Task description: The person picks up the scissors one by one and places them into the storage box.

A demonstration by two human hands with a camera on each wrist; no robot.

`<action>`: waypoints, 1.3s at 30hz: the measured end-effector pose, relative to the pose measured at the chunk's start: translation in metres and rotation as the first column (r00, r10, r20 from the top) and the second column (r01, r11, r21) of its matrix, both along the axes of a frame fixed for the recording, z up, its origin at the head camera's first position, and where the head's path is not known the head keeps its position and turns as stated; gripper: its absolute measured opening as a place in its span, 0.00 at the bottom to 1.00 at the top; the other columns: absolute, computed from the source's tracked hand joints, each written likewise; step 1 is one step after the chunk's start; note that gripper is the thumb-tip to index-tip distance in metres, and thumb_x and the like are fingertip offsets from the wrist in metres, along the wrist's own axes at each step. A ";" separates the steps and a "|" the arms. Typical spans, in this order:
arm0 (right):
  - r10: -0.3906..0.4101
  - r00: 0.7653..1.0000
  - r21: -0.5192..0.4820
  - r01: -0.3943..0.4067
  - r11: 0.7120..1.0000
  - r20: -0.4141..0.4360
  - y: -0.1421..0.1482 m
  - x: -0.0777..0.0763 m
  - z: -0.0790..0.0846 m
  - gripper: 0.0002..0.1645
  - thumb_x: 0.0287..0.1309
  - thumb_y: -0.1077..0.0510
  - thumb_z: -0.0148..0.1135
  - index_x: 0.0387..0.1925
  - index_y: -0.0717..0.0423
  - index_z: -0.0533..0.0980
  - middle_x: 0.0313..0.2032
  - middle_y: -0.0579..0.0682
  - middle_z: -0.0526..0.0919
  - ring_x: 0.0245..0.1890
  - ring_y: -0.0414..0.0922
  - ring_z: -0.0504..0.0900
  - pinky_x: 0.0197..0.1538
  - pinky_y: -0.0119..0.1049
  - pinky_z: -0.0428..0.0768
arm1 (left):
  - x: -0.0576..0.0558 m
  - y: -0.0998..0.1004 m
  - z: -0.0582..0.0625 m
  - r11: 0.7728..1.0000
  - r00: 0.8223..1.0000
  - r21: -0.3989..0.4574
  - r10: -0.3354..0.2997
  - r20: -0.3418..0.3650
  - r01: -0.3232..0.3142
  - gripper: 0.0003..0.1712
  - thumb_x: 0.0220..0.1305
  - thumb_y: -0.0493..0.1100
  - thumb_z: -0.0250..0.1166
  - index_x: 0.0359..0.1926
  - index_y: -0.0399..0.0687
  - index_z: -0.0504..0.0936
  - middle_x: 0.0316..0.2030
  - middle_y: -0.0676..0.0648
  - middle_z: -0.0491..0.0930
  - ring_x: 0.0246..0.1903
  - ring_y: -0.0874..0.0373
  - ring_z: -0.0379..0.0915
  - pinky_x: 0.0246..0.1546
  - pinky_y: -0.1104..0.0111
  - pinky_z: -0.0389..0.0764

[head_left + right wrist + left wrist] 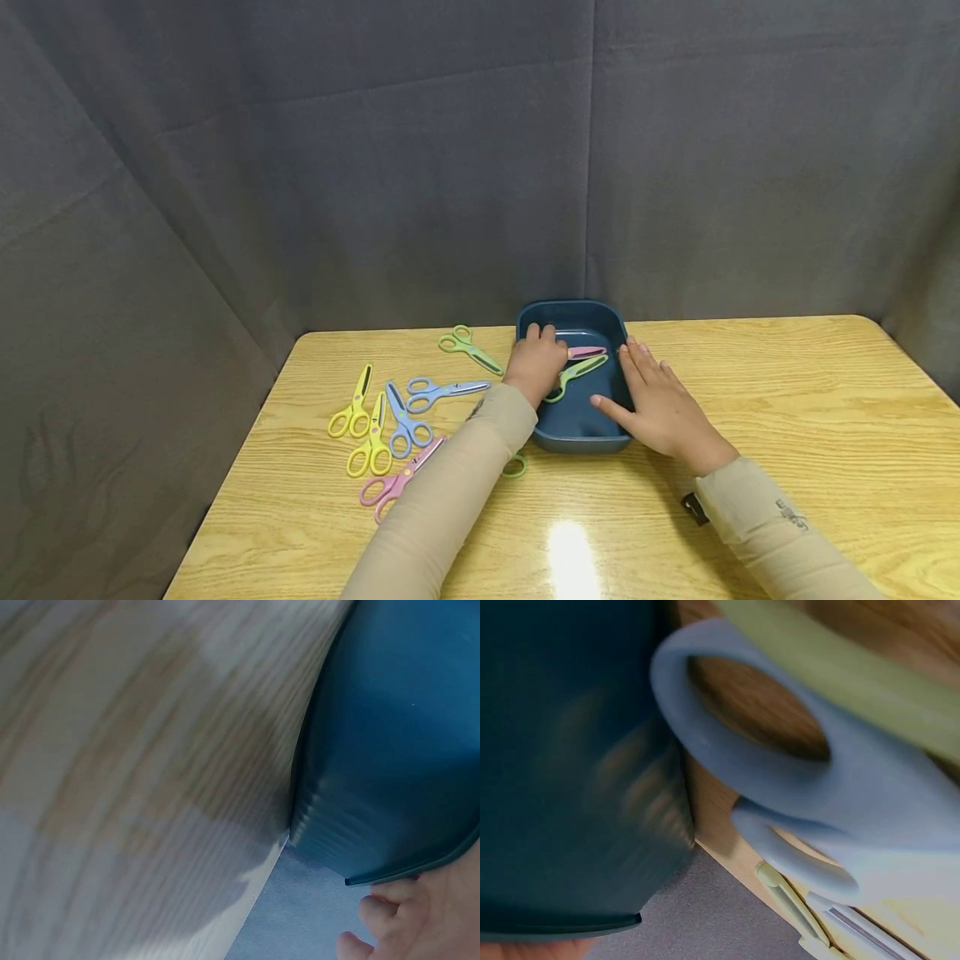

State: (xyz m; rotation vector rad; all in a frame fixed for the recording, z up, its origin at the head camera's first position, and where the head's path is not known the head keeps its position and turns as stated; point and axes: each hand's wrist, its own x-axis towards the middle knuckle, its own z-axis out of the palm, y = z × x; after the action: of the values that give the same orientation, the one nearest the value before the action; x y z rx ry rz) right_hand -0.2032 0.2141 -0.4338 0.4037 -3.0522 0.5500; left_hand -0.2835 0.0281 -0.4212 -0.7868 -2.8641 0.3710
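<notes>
A deep blue rectangular box (585, 446) stands at the back of the table. My left hand (536, 367) reaches over its left side with fingers curled down, gripping pink scissors (588, 352); their handles are hidden behind the hand and the blades point right. Green scissors (577, 373) lie in the box just below them. My right hand (660, 408) rests at the box's right rim, fingers straight along the outside and thumb stretched over the inside. In the right wrist view, its fingers (390, 907) show beside the box wall (397, 765).
Left of the box lie green scissors (472, 350), two blue pairs (450, 390), two yellow pairs (362, 396) and pink scissors (408, 471). A green handle loop (516, 467) peeks out beside the left sleeve. Grey cloth (450, 167) hangs behind the wooden table (787, 400).
</notes>
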 end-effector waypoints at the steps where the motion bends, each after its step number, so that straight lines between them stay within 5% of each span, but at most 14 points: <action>1: -0.001 1.000 0.000 0.001 1.000 0.000 0.000 0.000 0.000 0.61 0.68 0.25 0.45 0.77 0.70 0.45 0.78 0.67 0.42 0.78 0.63 0.42 0.74 0.64 0.45 | 0.000 0.000 -0.001 1.000 1.000 -0.004 0.000 -0.004 0.000 0.23 0.65 0.53 0.70 0.58 0.53 0.84 0.55 0.46 0.76 0.53 0.52 0.70 0.45 0.65 0.83; 10: -0.003 1.000 -0.008 0.003 1.000 0.004 -0.001 0.001 0.000 0.61 0.68 0.25 0.46 0.77 0.70 0.45 0.78 0.67 0.42 0.78 0.63 0.42 0.74 0.64 0.45 | -0.002 0.002 -0.007 0.999 0.999 -0.030 -0.015 -0.049 0.013 0.15 0.77 0.42 0.57 0.59 0.53 0.83 0.54 0.46 0.76 0.53 0.53 0.71 0.46 0.69 0.82; 17: -0.003 1.000 -0.006 0.003 1.000 0.000 -0.001 0.001 0.000 0.61 0.68 0.25 0.45 0.77 0.70 0.45 0.78 0.67 0.42 0.78 0.63 0.42 0.74 0.63 0.46 | -0.004 0.004 -0.011 0.997 0.998 -0.076 0.002 -0.063 -0.007 0.16 0.77 0.40 0.56 0.60 0.53 0.82 0.56 0.46 0.77 0.52 0.53 0.73 0.45 0.71 0.82; 39: -0.006 1.000 -0.008 0.006 1.000 0.010 0.000 0.000 0.000 0.61 0.68 0.25 0.45 0.78 0.70 0.44 0.79 0.66 0.41 0.78 0.63 0.42 0.75 0.63 0.44 | -0.008 0.005 -0.013 0.999 0.997 -0.017 0.039 0.063 -0.038 0.18 0.79 0.40 0.53 0.62 0.55 0.81 0.57 0.47 0.79 0.54 0.54 0.76 0.51 0.63 0.82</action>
State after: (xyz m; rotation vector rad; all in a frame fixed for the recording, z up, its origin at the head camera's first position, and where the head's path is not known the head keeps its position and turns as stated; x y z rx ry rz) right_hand -0.2032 0.2138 -0.4333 0.3927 -3.0592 0.5653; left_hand -0.2914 0.0327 -0.4342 -0.7610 -2.9422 0.3800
